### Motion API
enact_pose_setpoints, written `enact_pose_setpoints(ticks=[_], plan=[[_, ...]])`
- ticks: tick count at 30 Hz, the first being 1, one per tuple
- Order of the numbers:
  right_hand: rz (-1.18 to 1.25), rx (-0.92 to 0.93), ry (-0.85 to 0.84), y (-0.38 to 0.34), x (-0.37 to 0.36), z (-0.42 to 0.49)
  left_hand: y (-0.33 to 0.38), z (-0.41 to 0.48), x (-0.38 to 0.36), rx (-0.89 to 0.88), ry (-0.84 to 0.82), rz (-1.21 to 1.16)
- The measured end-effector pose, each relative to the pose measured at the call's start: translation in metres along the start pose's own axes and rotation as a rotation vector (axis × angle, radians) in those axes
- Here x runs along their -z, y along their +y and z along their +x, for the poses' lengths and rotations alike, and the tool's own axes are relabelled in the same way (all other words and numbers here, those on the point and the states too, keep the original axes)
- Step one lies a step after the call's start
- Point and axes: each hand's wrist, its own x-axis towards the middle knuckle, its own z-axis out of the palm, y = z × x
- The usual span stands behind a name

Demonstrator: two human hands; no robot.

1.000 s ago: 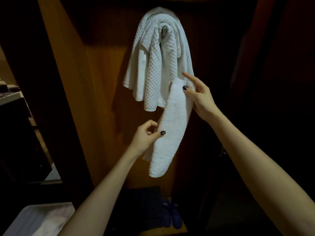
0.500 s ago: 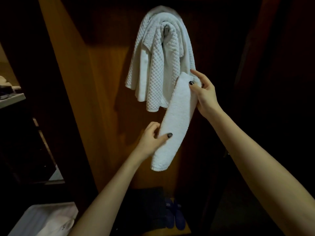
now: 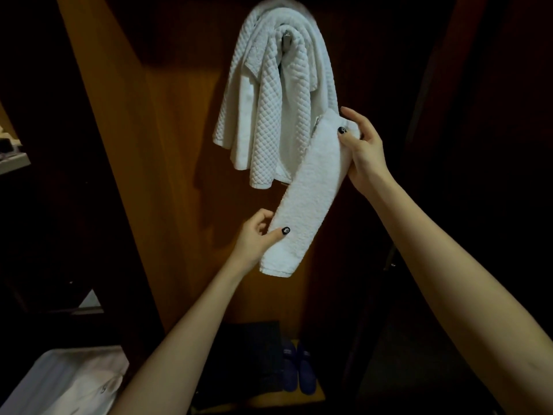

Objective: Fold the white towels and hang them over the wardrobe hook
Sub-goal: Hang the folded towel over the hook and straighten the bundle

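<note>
Hung towels [image 3: 269,121] are white with diamond waffle pattern, held towel [image 3: 311,187] plain white, wardrobe panel [image 3: 167,163] orange-brown, slippers [image 3: 299,366] dark blue.

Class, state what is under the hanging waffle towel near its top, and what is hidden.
A metal hook shows between folds of the waffle towel; its base and mounting are covered.

You hold the narrow folded white towel [image 3: 308,199] slanted, your right hand [image 3: 363,154] pinching its top and your left hand [image 3: 254,235] lower down, beside waffle towels [image 3: 269,100] draped over the hook [image 3: 286,35].
</note>
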Motion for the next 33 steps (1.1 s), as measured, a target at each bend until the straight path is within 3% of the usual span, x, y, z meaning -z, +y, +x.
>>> enact_pose_setpoints(ticks=[5,10,17,24,28,33], plan=[[0.005,-0.009,-0.094,-0.010,0.007,0.003,-0.002,0.002,-0.004,0.121,-0.174,0.040],[-0.025,-0.072,-0.041,-0.014,0.021,0.011,0.003,0.007,0.005,0.147,-0.111,-0.018],[-0.250,-0.001,-0.021,-0.010,0.042,0.015,0.025,0.032,0.032,0.111,-0.340,0.328],[-0.570,0.114,-0.147,-0.029,0.052,0.041,0.073,0.076,0.075,0.099,-0.306,0.485],[-0.711,0.221,-0.145,-0.047,0.048,0.063,0.113,0.103,0.096,0.094,-0.289,0.770],[-0.688,0.236,-0.048,-0.072,0.042,0.103,0.155,0.133,0.113,-0.102,-0.038,0.604]])
